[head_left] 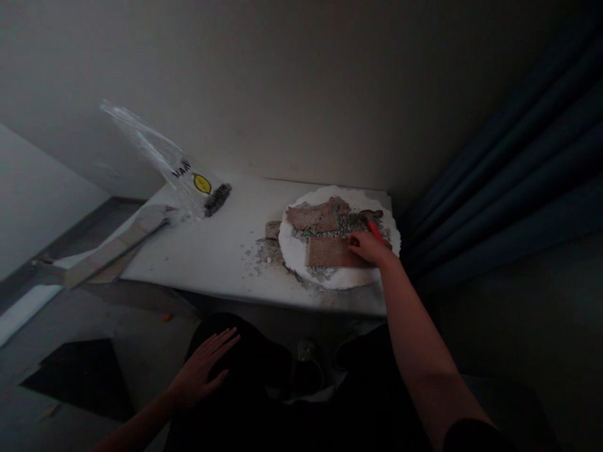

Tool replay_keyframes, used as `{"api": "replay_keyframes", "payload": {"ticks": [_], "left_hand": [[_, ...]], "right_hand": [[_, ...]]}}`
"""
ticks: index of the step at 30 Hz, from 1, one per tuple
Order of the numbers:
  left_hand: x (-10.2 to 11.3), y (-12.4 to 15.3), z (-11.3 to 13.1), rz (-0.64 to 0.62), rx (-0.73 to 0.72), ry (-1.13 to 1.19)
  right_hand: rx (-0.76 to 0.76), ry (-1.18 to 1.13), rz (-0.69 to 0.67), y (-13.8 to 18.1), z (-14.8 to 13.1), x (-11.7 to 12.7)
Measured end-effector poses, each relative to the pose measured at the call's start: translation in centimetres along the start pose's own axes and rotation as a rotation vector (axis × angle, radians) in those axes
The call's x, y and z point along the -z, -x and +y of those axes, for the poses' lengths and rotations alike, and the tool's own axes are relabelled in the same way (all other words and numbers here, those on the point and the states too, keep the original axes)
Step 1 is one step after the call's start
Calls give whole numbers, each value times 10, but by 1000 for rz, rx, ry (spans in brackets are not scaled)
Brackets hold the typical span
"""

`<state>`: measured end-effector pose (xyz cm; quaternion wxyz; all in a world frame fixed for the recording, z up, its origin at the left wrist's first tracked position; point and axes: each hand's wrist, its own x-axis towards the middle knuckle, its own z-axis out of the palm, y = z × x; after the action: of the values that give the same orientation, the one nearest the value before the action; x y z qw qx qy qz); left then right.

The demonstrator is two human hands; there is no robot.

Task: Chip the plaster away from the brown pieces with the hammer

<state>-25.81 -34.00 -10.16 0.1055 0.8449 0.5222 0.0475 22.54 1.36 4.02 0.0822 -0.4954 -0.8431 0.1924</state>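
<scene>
My right hand (367,247) reaches onto a white round board with a ragged edge (294,251). Its fingers are curled together at a brown, coarse-woven strip like burlap (326,252); whatever is between the fingertips is hidden. Behind that strip lies another crumpled brown woven piece (311,217), with grey-green gravel (351,223) between the two. A red object like a handle (375,230) shows just beyond the hand, partly covered by it. Over my left thigh, my left hand (200,370) is spread flat with nothing in it.
The board rests on a white table (221,251) against a wall. Gravel crumbs (268,251) and a brown piece (272,230) lie left of it. A clear plastic bag with a lemon print (202,183) leans at the left, dark gravel in its bottom. A blue curtain (509,163) hangs right.
</scene>
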Motion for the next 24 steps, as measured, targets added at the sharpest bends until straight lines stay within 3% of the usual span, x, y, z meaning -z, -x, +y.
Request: {"api": "replay_keyframes", "payload": {"ticks": [24], "left_hand": [[3, -1, 2, -15, 37, 40]], "right_hand": [[69, 4, 48, 7, -3, 5]]}}
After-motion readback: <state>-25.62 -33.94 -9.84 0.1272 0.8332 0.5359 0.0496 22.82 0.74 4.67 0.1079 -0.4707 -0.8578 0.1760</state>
